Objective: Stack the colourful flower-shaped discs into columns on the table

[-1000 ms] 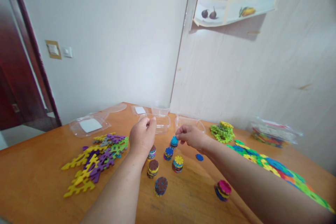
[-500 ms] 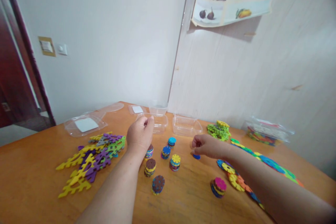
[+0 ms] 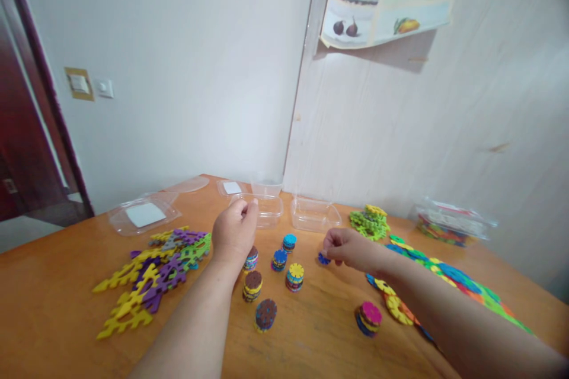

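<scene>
My right hand [image 3: 344, 247] is pinched on a blue notched disc [image 3: 323, 259], just above the tabletop right of the stacks. My left hand [image 3: 235, 230] is closed, thumb side up, in front of a clear tray; whatever its fingers hold is hidden. Partly behind my left wrist stands a stack of multicoloured discs [image 3: 251, 259]. Close by are a light-blue-topped stack [image 3: 289, 243], a blue-topped stack [image 3: 279, 260], a yellow-topped stack [image 3: 295, 276] and two brown-topped stacks, the nearer [image 3: 266, 314] leaning. A pink-topped stack [image 3: 369, 317] stands nearer my right forearm.
Yellow, purple and green jigsaw-edged pieces [image 3: 155, 278] lie at left. Clear trays [image 3: 315, 215] and lids [image 3: 144, 213] line the back. Green pieces [image 3: 370, 222] are piled at right, beside large coloured discs [image 3: 457, 275] and a filled clear box [image 3: 453, 225].
The blue disc that lay flat under my right hand is now tilted up at its fingertips. The right hand sits slightly further left; the left hand stays closed in nearly the same place.
</scene>
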Demonstrator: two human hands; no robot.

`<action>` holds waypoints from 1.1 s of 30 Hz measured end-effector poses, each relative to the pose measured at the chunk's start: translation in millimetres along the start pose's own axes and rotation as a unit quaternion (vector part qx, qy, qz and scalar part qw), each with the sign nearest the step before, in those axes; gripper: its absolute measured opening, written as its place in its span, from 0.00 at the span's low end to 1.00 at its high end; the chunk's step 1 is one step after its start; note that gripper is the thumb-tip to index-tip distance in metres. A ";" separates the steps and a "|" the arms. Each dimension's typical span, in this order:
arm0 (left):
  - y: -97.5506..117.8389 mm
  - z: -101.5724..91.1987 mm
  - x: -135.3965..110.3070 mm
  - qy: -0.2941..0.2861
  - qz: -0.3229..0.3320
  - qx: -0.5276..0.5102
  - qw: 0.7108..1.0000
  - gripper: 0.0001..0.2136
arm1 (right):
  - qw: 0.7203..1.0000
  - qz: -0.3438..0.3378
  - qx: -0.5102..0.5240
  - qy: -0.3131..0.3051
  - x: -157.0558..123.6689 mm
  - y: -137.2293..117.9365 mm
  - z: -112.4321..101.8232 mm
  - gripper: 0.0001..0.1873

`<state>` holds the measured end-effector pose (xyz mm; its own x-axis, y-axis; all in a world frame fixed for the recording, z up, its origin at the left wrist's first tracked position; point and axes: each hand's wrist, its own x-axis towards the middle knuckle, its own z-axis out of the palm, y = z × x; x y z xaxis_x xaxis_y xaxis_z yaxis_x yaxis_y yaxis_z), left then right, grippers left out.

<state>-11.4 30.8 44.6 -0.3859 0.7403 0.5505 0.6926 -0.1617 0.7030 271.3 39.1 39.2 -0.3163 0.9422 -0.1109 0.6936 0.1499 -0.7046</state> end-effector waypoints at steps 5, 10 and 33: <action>0.5 0.0 0.3 0.003 -0.001 -0.002 1.000 0.20 | 0.987 -0.001 0.150 -0.056 -9.4 -35.8 13.0 0.10; 2.3 -1.6 -0.2 0.002 -0.005 -0.006 1.000 0.20 | 0.984 -0.014 0.159 -0.077 -14.6 -57.4 28.2 0.07; -0.1 0.4 0.9 0.011 0.001 -0.011 1.000 0.20 | 0.996 -0.054 0.039 -0.067 -25.8 -57.9 28.2 0.08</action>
<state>-11.6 31.8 44.9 -0.3986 0.7250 0.5617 0.6796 -0.1778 0.7117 221.2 -2.3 63.1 -0.4736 0.8725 -0.1205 0.5997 0.2192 -0.7696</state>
